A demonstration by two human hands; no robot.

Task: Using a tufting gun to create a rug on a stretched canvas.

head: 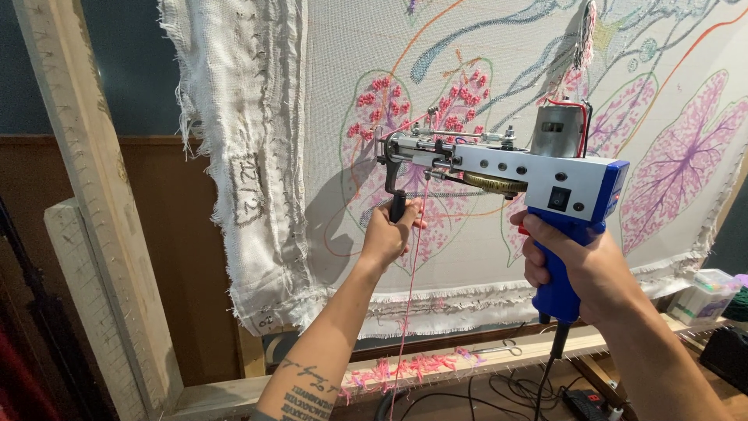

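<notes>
The left hand [387, 234] has its fingers curled tight around the black front handle [397, 204] of the tufting gun [499, 168]; the right hand [573, 261] is clamped on the blue rear grip [557, 292]; the gun lies nearly level, its long axis running left to right, the needle end [382, 144] pointing left at the stretched cloth [499, 70] with drawn pink leaves; a pink yarn [409, 304] hangs down from it; at lower right, on the wooden frame rail [499, 359], sits a small clear plastic box [705, 296] with a pale green lid; pink yarn scraps [405, 368] lie along the rail.
</notes>
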